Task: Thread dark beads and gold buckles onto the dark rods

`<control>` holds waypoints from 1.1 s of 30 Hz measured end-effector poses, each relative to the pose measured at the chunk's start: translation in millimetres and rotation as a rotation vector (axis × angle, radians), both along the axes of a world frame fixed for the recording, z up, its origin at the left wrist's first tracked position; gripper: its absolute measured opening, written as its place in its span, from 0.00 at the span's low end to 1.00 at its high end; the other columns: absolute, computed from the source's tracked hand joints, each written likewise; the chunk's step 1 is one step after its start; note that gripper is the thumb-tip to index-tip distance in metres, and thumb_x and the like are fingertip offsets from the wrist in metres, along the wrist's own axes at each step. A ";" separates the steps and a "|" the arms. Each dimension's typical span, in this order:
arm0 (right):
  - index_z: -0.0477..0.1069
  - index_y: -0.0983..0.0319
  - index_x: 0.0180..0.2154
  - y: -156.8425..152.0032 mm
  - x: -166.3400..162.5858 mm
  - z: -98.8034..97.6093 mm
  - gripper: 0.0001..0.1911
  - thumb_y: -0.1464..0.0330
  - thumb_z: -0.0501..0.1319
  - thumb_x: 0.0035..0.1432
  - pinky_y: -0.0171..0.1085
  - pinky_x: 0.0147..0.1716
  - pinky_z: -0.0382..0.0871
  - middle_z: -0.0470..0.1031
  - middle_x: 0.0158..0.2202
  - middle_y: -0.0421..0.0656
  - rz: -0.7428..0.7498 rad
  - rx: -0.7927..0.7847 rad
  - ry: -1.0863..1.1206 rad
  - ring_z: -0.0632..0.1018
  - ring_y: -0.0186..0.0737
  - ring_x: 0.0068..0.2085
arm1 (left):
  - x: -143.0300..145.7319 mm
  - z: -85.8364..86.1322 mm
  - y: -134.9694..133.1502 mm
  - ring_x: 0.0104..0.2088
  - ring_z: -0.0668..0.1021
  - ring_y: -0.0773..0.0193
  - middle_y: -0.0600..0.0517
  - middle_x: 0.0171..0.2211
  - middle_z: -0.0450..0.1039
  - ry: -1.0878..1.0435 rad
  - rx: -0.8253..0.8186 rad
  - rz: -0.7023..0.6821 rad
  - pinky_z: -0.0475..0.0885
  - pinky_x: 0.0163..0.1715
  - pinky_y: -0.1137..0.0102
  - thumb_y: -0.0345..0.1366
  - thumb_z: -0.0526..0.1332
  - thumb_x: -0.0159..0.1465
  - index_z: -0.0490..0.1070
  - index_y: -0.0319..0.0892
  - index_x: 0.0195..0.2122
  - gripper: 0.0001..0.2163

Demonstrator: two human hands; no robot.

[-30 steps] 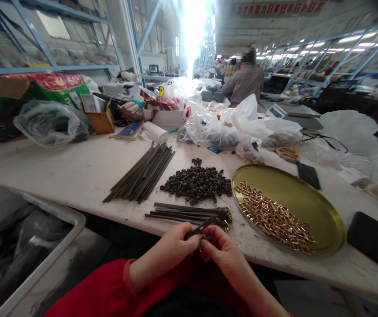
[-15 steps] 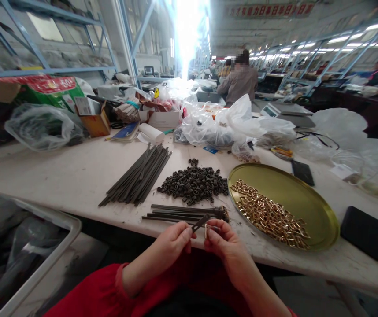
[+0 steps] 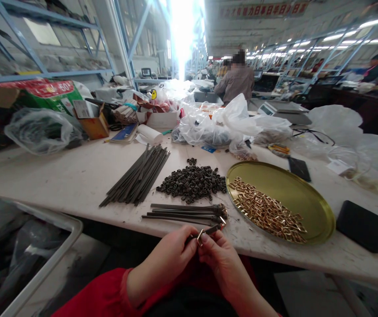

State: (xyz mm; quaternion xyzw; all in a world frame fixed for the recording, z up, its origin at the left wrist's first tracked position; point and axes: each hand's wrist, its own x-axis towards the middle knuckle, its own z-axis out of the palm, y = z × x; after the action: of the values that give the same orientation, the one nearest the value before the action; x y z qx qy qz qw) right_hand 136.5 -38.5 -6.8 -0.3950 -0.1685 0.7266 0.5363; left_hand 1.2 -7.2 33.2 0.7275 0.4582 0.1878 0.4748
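Observation:
At the table's near edge my left hand [image 3: 172, 251] is closed, its fingers pinched on a dark strap [image 3: 213, 229] that is partly hidden. A small gold rectangular buckle [image 3: 200, 238] sits on the strap between my hands. My right hand [image 3: 222, 255] is closed as well, with the thumb against the buckle and fingers around the strap's end. Whether the strap passes fully through the buckle is hard to see. Just beyond lie several straps with buckles [image 3: 182, 213]. Gold buckles [image 3: 268, 211] fill part of a round tray [image 3: 321, 211] at the right.
A heap of small dark loops [image 3: 192, 182] lies mid-table, beside a bundle of dark straps [image 3: 136, 176]. A black phone-like case [image 3: 359, 225] rests at right. Plastic bags [image 3: 209, 125] and boxes line the back. A white bin [image 3: 73, 226] stands lower left. Another person [image 3: 238, 83] sits farther off.
My hands have come together. The strap end, which stood apart from the buckle, now lies at it and extends to the right under my right fingers.

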 end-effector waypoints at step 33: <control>0.71 0.59 0.34 -0.9 -3.2 -4.8 0.10 0.68 0.67 0.47 0.32 0.32 0.67 0.74 0.32 0.38 -0.008 0.062 0.064 0.73 0.34 0.32 | 4.5 -20.8 -5.1 0.32 0.71 0.65 0.54 0.30 0.70 -0.085 -0.076 0.164 0.64 0.32 0.72 0.35 0.57 0.59 0.65 0.41 0.33 0.04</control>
State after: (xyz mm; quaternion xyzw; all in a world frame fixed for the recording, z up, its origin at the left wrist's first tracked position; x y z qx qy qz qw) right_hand 133.3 -39.4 -11.6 -0.3553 -0.1718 0.7312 0.5564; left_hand 5.6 -12.4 12.4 0.6606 0.5025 0.2392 0.5039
